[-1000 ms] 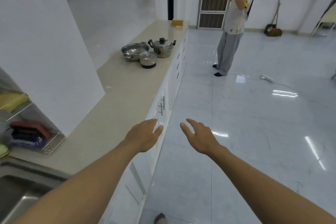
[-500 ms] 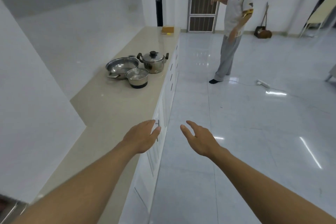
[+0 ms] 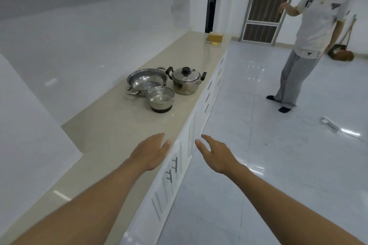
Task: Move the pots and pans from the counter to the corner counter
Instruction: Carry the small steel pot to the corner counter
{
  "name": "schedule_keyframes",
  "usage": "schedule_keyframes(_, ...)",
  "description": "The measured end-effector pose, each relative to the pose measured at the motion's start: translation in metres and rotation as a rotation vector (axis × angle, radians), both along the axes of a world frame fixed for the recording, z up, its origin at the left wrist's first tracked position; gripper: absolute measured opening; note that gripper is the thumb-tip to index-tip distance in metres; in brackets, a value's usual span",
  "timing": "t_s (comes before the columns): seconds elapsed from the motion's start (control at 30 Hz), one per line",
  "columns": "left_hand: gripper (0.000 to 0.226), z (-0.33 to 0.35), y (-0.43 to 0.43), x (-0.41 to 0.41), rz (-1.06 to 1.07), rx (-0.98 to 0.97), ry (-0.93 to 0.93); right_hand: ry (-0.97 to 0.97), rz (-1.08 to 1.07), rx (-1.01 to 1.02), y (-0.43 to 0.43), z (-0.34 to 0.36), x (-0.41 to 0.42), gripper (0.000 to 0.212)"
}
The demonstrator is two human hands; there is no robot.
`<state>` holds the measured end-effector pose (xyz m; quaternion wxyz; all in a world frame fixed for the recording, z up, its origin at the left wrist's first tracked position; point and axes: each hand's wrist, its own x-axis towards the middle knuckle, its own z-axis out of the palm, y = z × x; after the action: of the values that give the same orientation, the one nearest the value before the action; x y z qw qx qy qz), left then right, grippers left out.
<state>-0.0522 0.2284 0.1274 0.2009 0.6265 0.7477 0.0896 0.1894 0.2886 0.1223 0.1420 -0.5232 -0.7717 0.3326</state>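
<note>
Three steel vessels stand together on the beige counter. A wide shallow pan with loop handles sits at the back left. A lidded pot with black handles and knob is to its right. A small pot with a glass lid stands in front of both. My left hand hovers open over the counter's front edge, well short of the pots. My right hand is open too, held out over the floor beside the cabinets.
White cabinet fronts with bar handles run under the counter. A wooden box sits at the counter's far end. Another person stands on the glossy tiled floor to the right. A power strip lies on the floor.
The view has advanced along the counter, so the pots are nearer and larger. The sink and rack dropped out of sight. Both hands stay open and empty in front of me.
</note>
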Motion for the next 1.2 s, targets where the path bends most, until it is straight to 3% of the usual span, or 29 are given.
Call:
schedule_keyframes(0.63, 0.059, -0.019, 0.191, -0.1, 0.101, 0.008, -0.04, 0.041, 0.121, 0.022, 0.212, -0.026, -0.11, 0.077)
schedule_keyframes(0.83, 0.059, -0.029, 0.229, -0.125, 0.187, 0.051, -0.206, 0.04, 0.139, -0.002, 0.266, -0.037, -0.144, 0.075)
schedule_keyframes(1.07, 0.024, -0.052, 0.281, -0.149, 0.317, 0.156, -0.279, 0.123, 0.21, 0.039, 0.345, -0.057, -0.191, 0.056)
schedule_keyframes(1.2, 0.034, -0.077, 0.307, -0.162, 0.415, 0.148, -0.31, 0.199, 0.253, 0.057, 0.386, -0.074, -0.224, 0.047)
